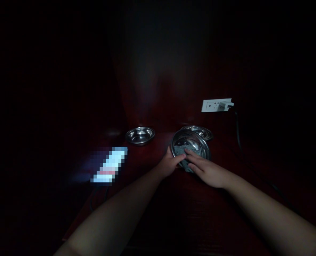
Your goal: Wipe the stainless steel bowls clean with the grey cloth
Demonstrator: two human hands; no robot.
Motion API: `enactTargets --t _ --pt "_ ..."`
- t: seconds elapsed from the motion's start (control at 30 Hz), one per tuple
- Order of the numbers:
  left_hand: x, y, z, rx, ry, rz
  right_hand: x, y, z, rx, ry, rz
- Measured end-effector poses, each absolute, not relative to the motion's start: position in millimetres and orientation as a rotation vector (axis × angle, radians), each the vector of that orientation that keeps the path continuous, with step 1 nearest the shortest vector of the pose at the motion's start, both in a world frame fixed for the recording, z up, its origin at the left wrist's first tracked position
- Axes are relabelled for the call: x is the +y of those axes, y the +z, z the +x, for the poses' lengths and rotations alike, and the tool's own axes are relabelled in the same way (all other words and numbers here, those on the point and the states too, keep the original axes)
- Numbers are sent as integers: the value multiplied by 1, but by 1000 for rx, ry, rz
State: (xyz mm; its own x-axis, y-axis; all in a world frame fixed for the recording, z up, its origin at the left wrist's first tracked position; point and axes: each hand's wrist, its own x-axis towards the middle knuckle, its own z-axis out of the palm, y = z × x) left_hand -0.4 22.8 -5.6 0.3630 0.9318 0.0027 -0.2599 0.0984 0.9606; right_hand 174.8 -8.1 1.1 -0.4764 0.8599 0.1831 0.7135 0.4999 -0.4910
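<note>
Tilted toward me above the dark red table is a shiny metal bowl point(190, 137). My left hand point(170, 163) grips its left rim, thumb on the inside and the other fingers behind, mostly hidden. A grey-green cloth point(188, 166) lies in the bowl and hangs over its near rim. My right hand point(207, 170) presses that cloth against the inside of the bowl with its fingertips. Behind the held bowl, partly covered by it, rests a second metal bowl point(204, 133). Another metal bowl point(140, 136) sits upright to the left.
A lit, pixelated screen point(110, 166) glows on the left, with a thin dark cable below it. On the back wall a white socket plate point(213, 105) holds a plug, whose cable point(237, 131) runs down to the right. The surroundings are very dark.
</note>
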Motion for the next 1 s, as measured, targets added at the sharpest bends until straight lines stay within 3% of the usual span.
enactTargets --t 1.0 --pt "26 -9 2 789 1021 1105 -13 9 176 -2536 469 -1309"
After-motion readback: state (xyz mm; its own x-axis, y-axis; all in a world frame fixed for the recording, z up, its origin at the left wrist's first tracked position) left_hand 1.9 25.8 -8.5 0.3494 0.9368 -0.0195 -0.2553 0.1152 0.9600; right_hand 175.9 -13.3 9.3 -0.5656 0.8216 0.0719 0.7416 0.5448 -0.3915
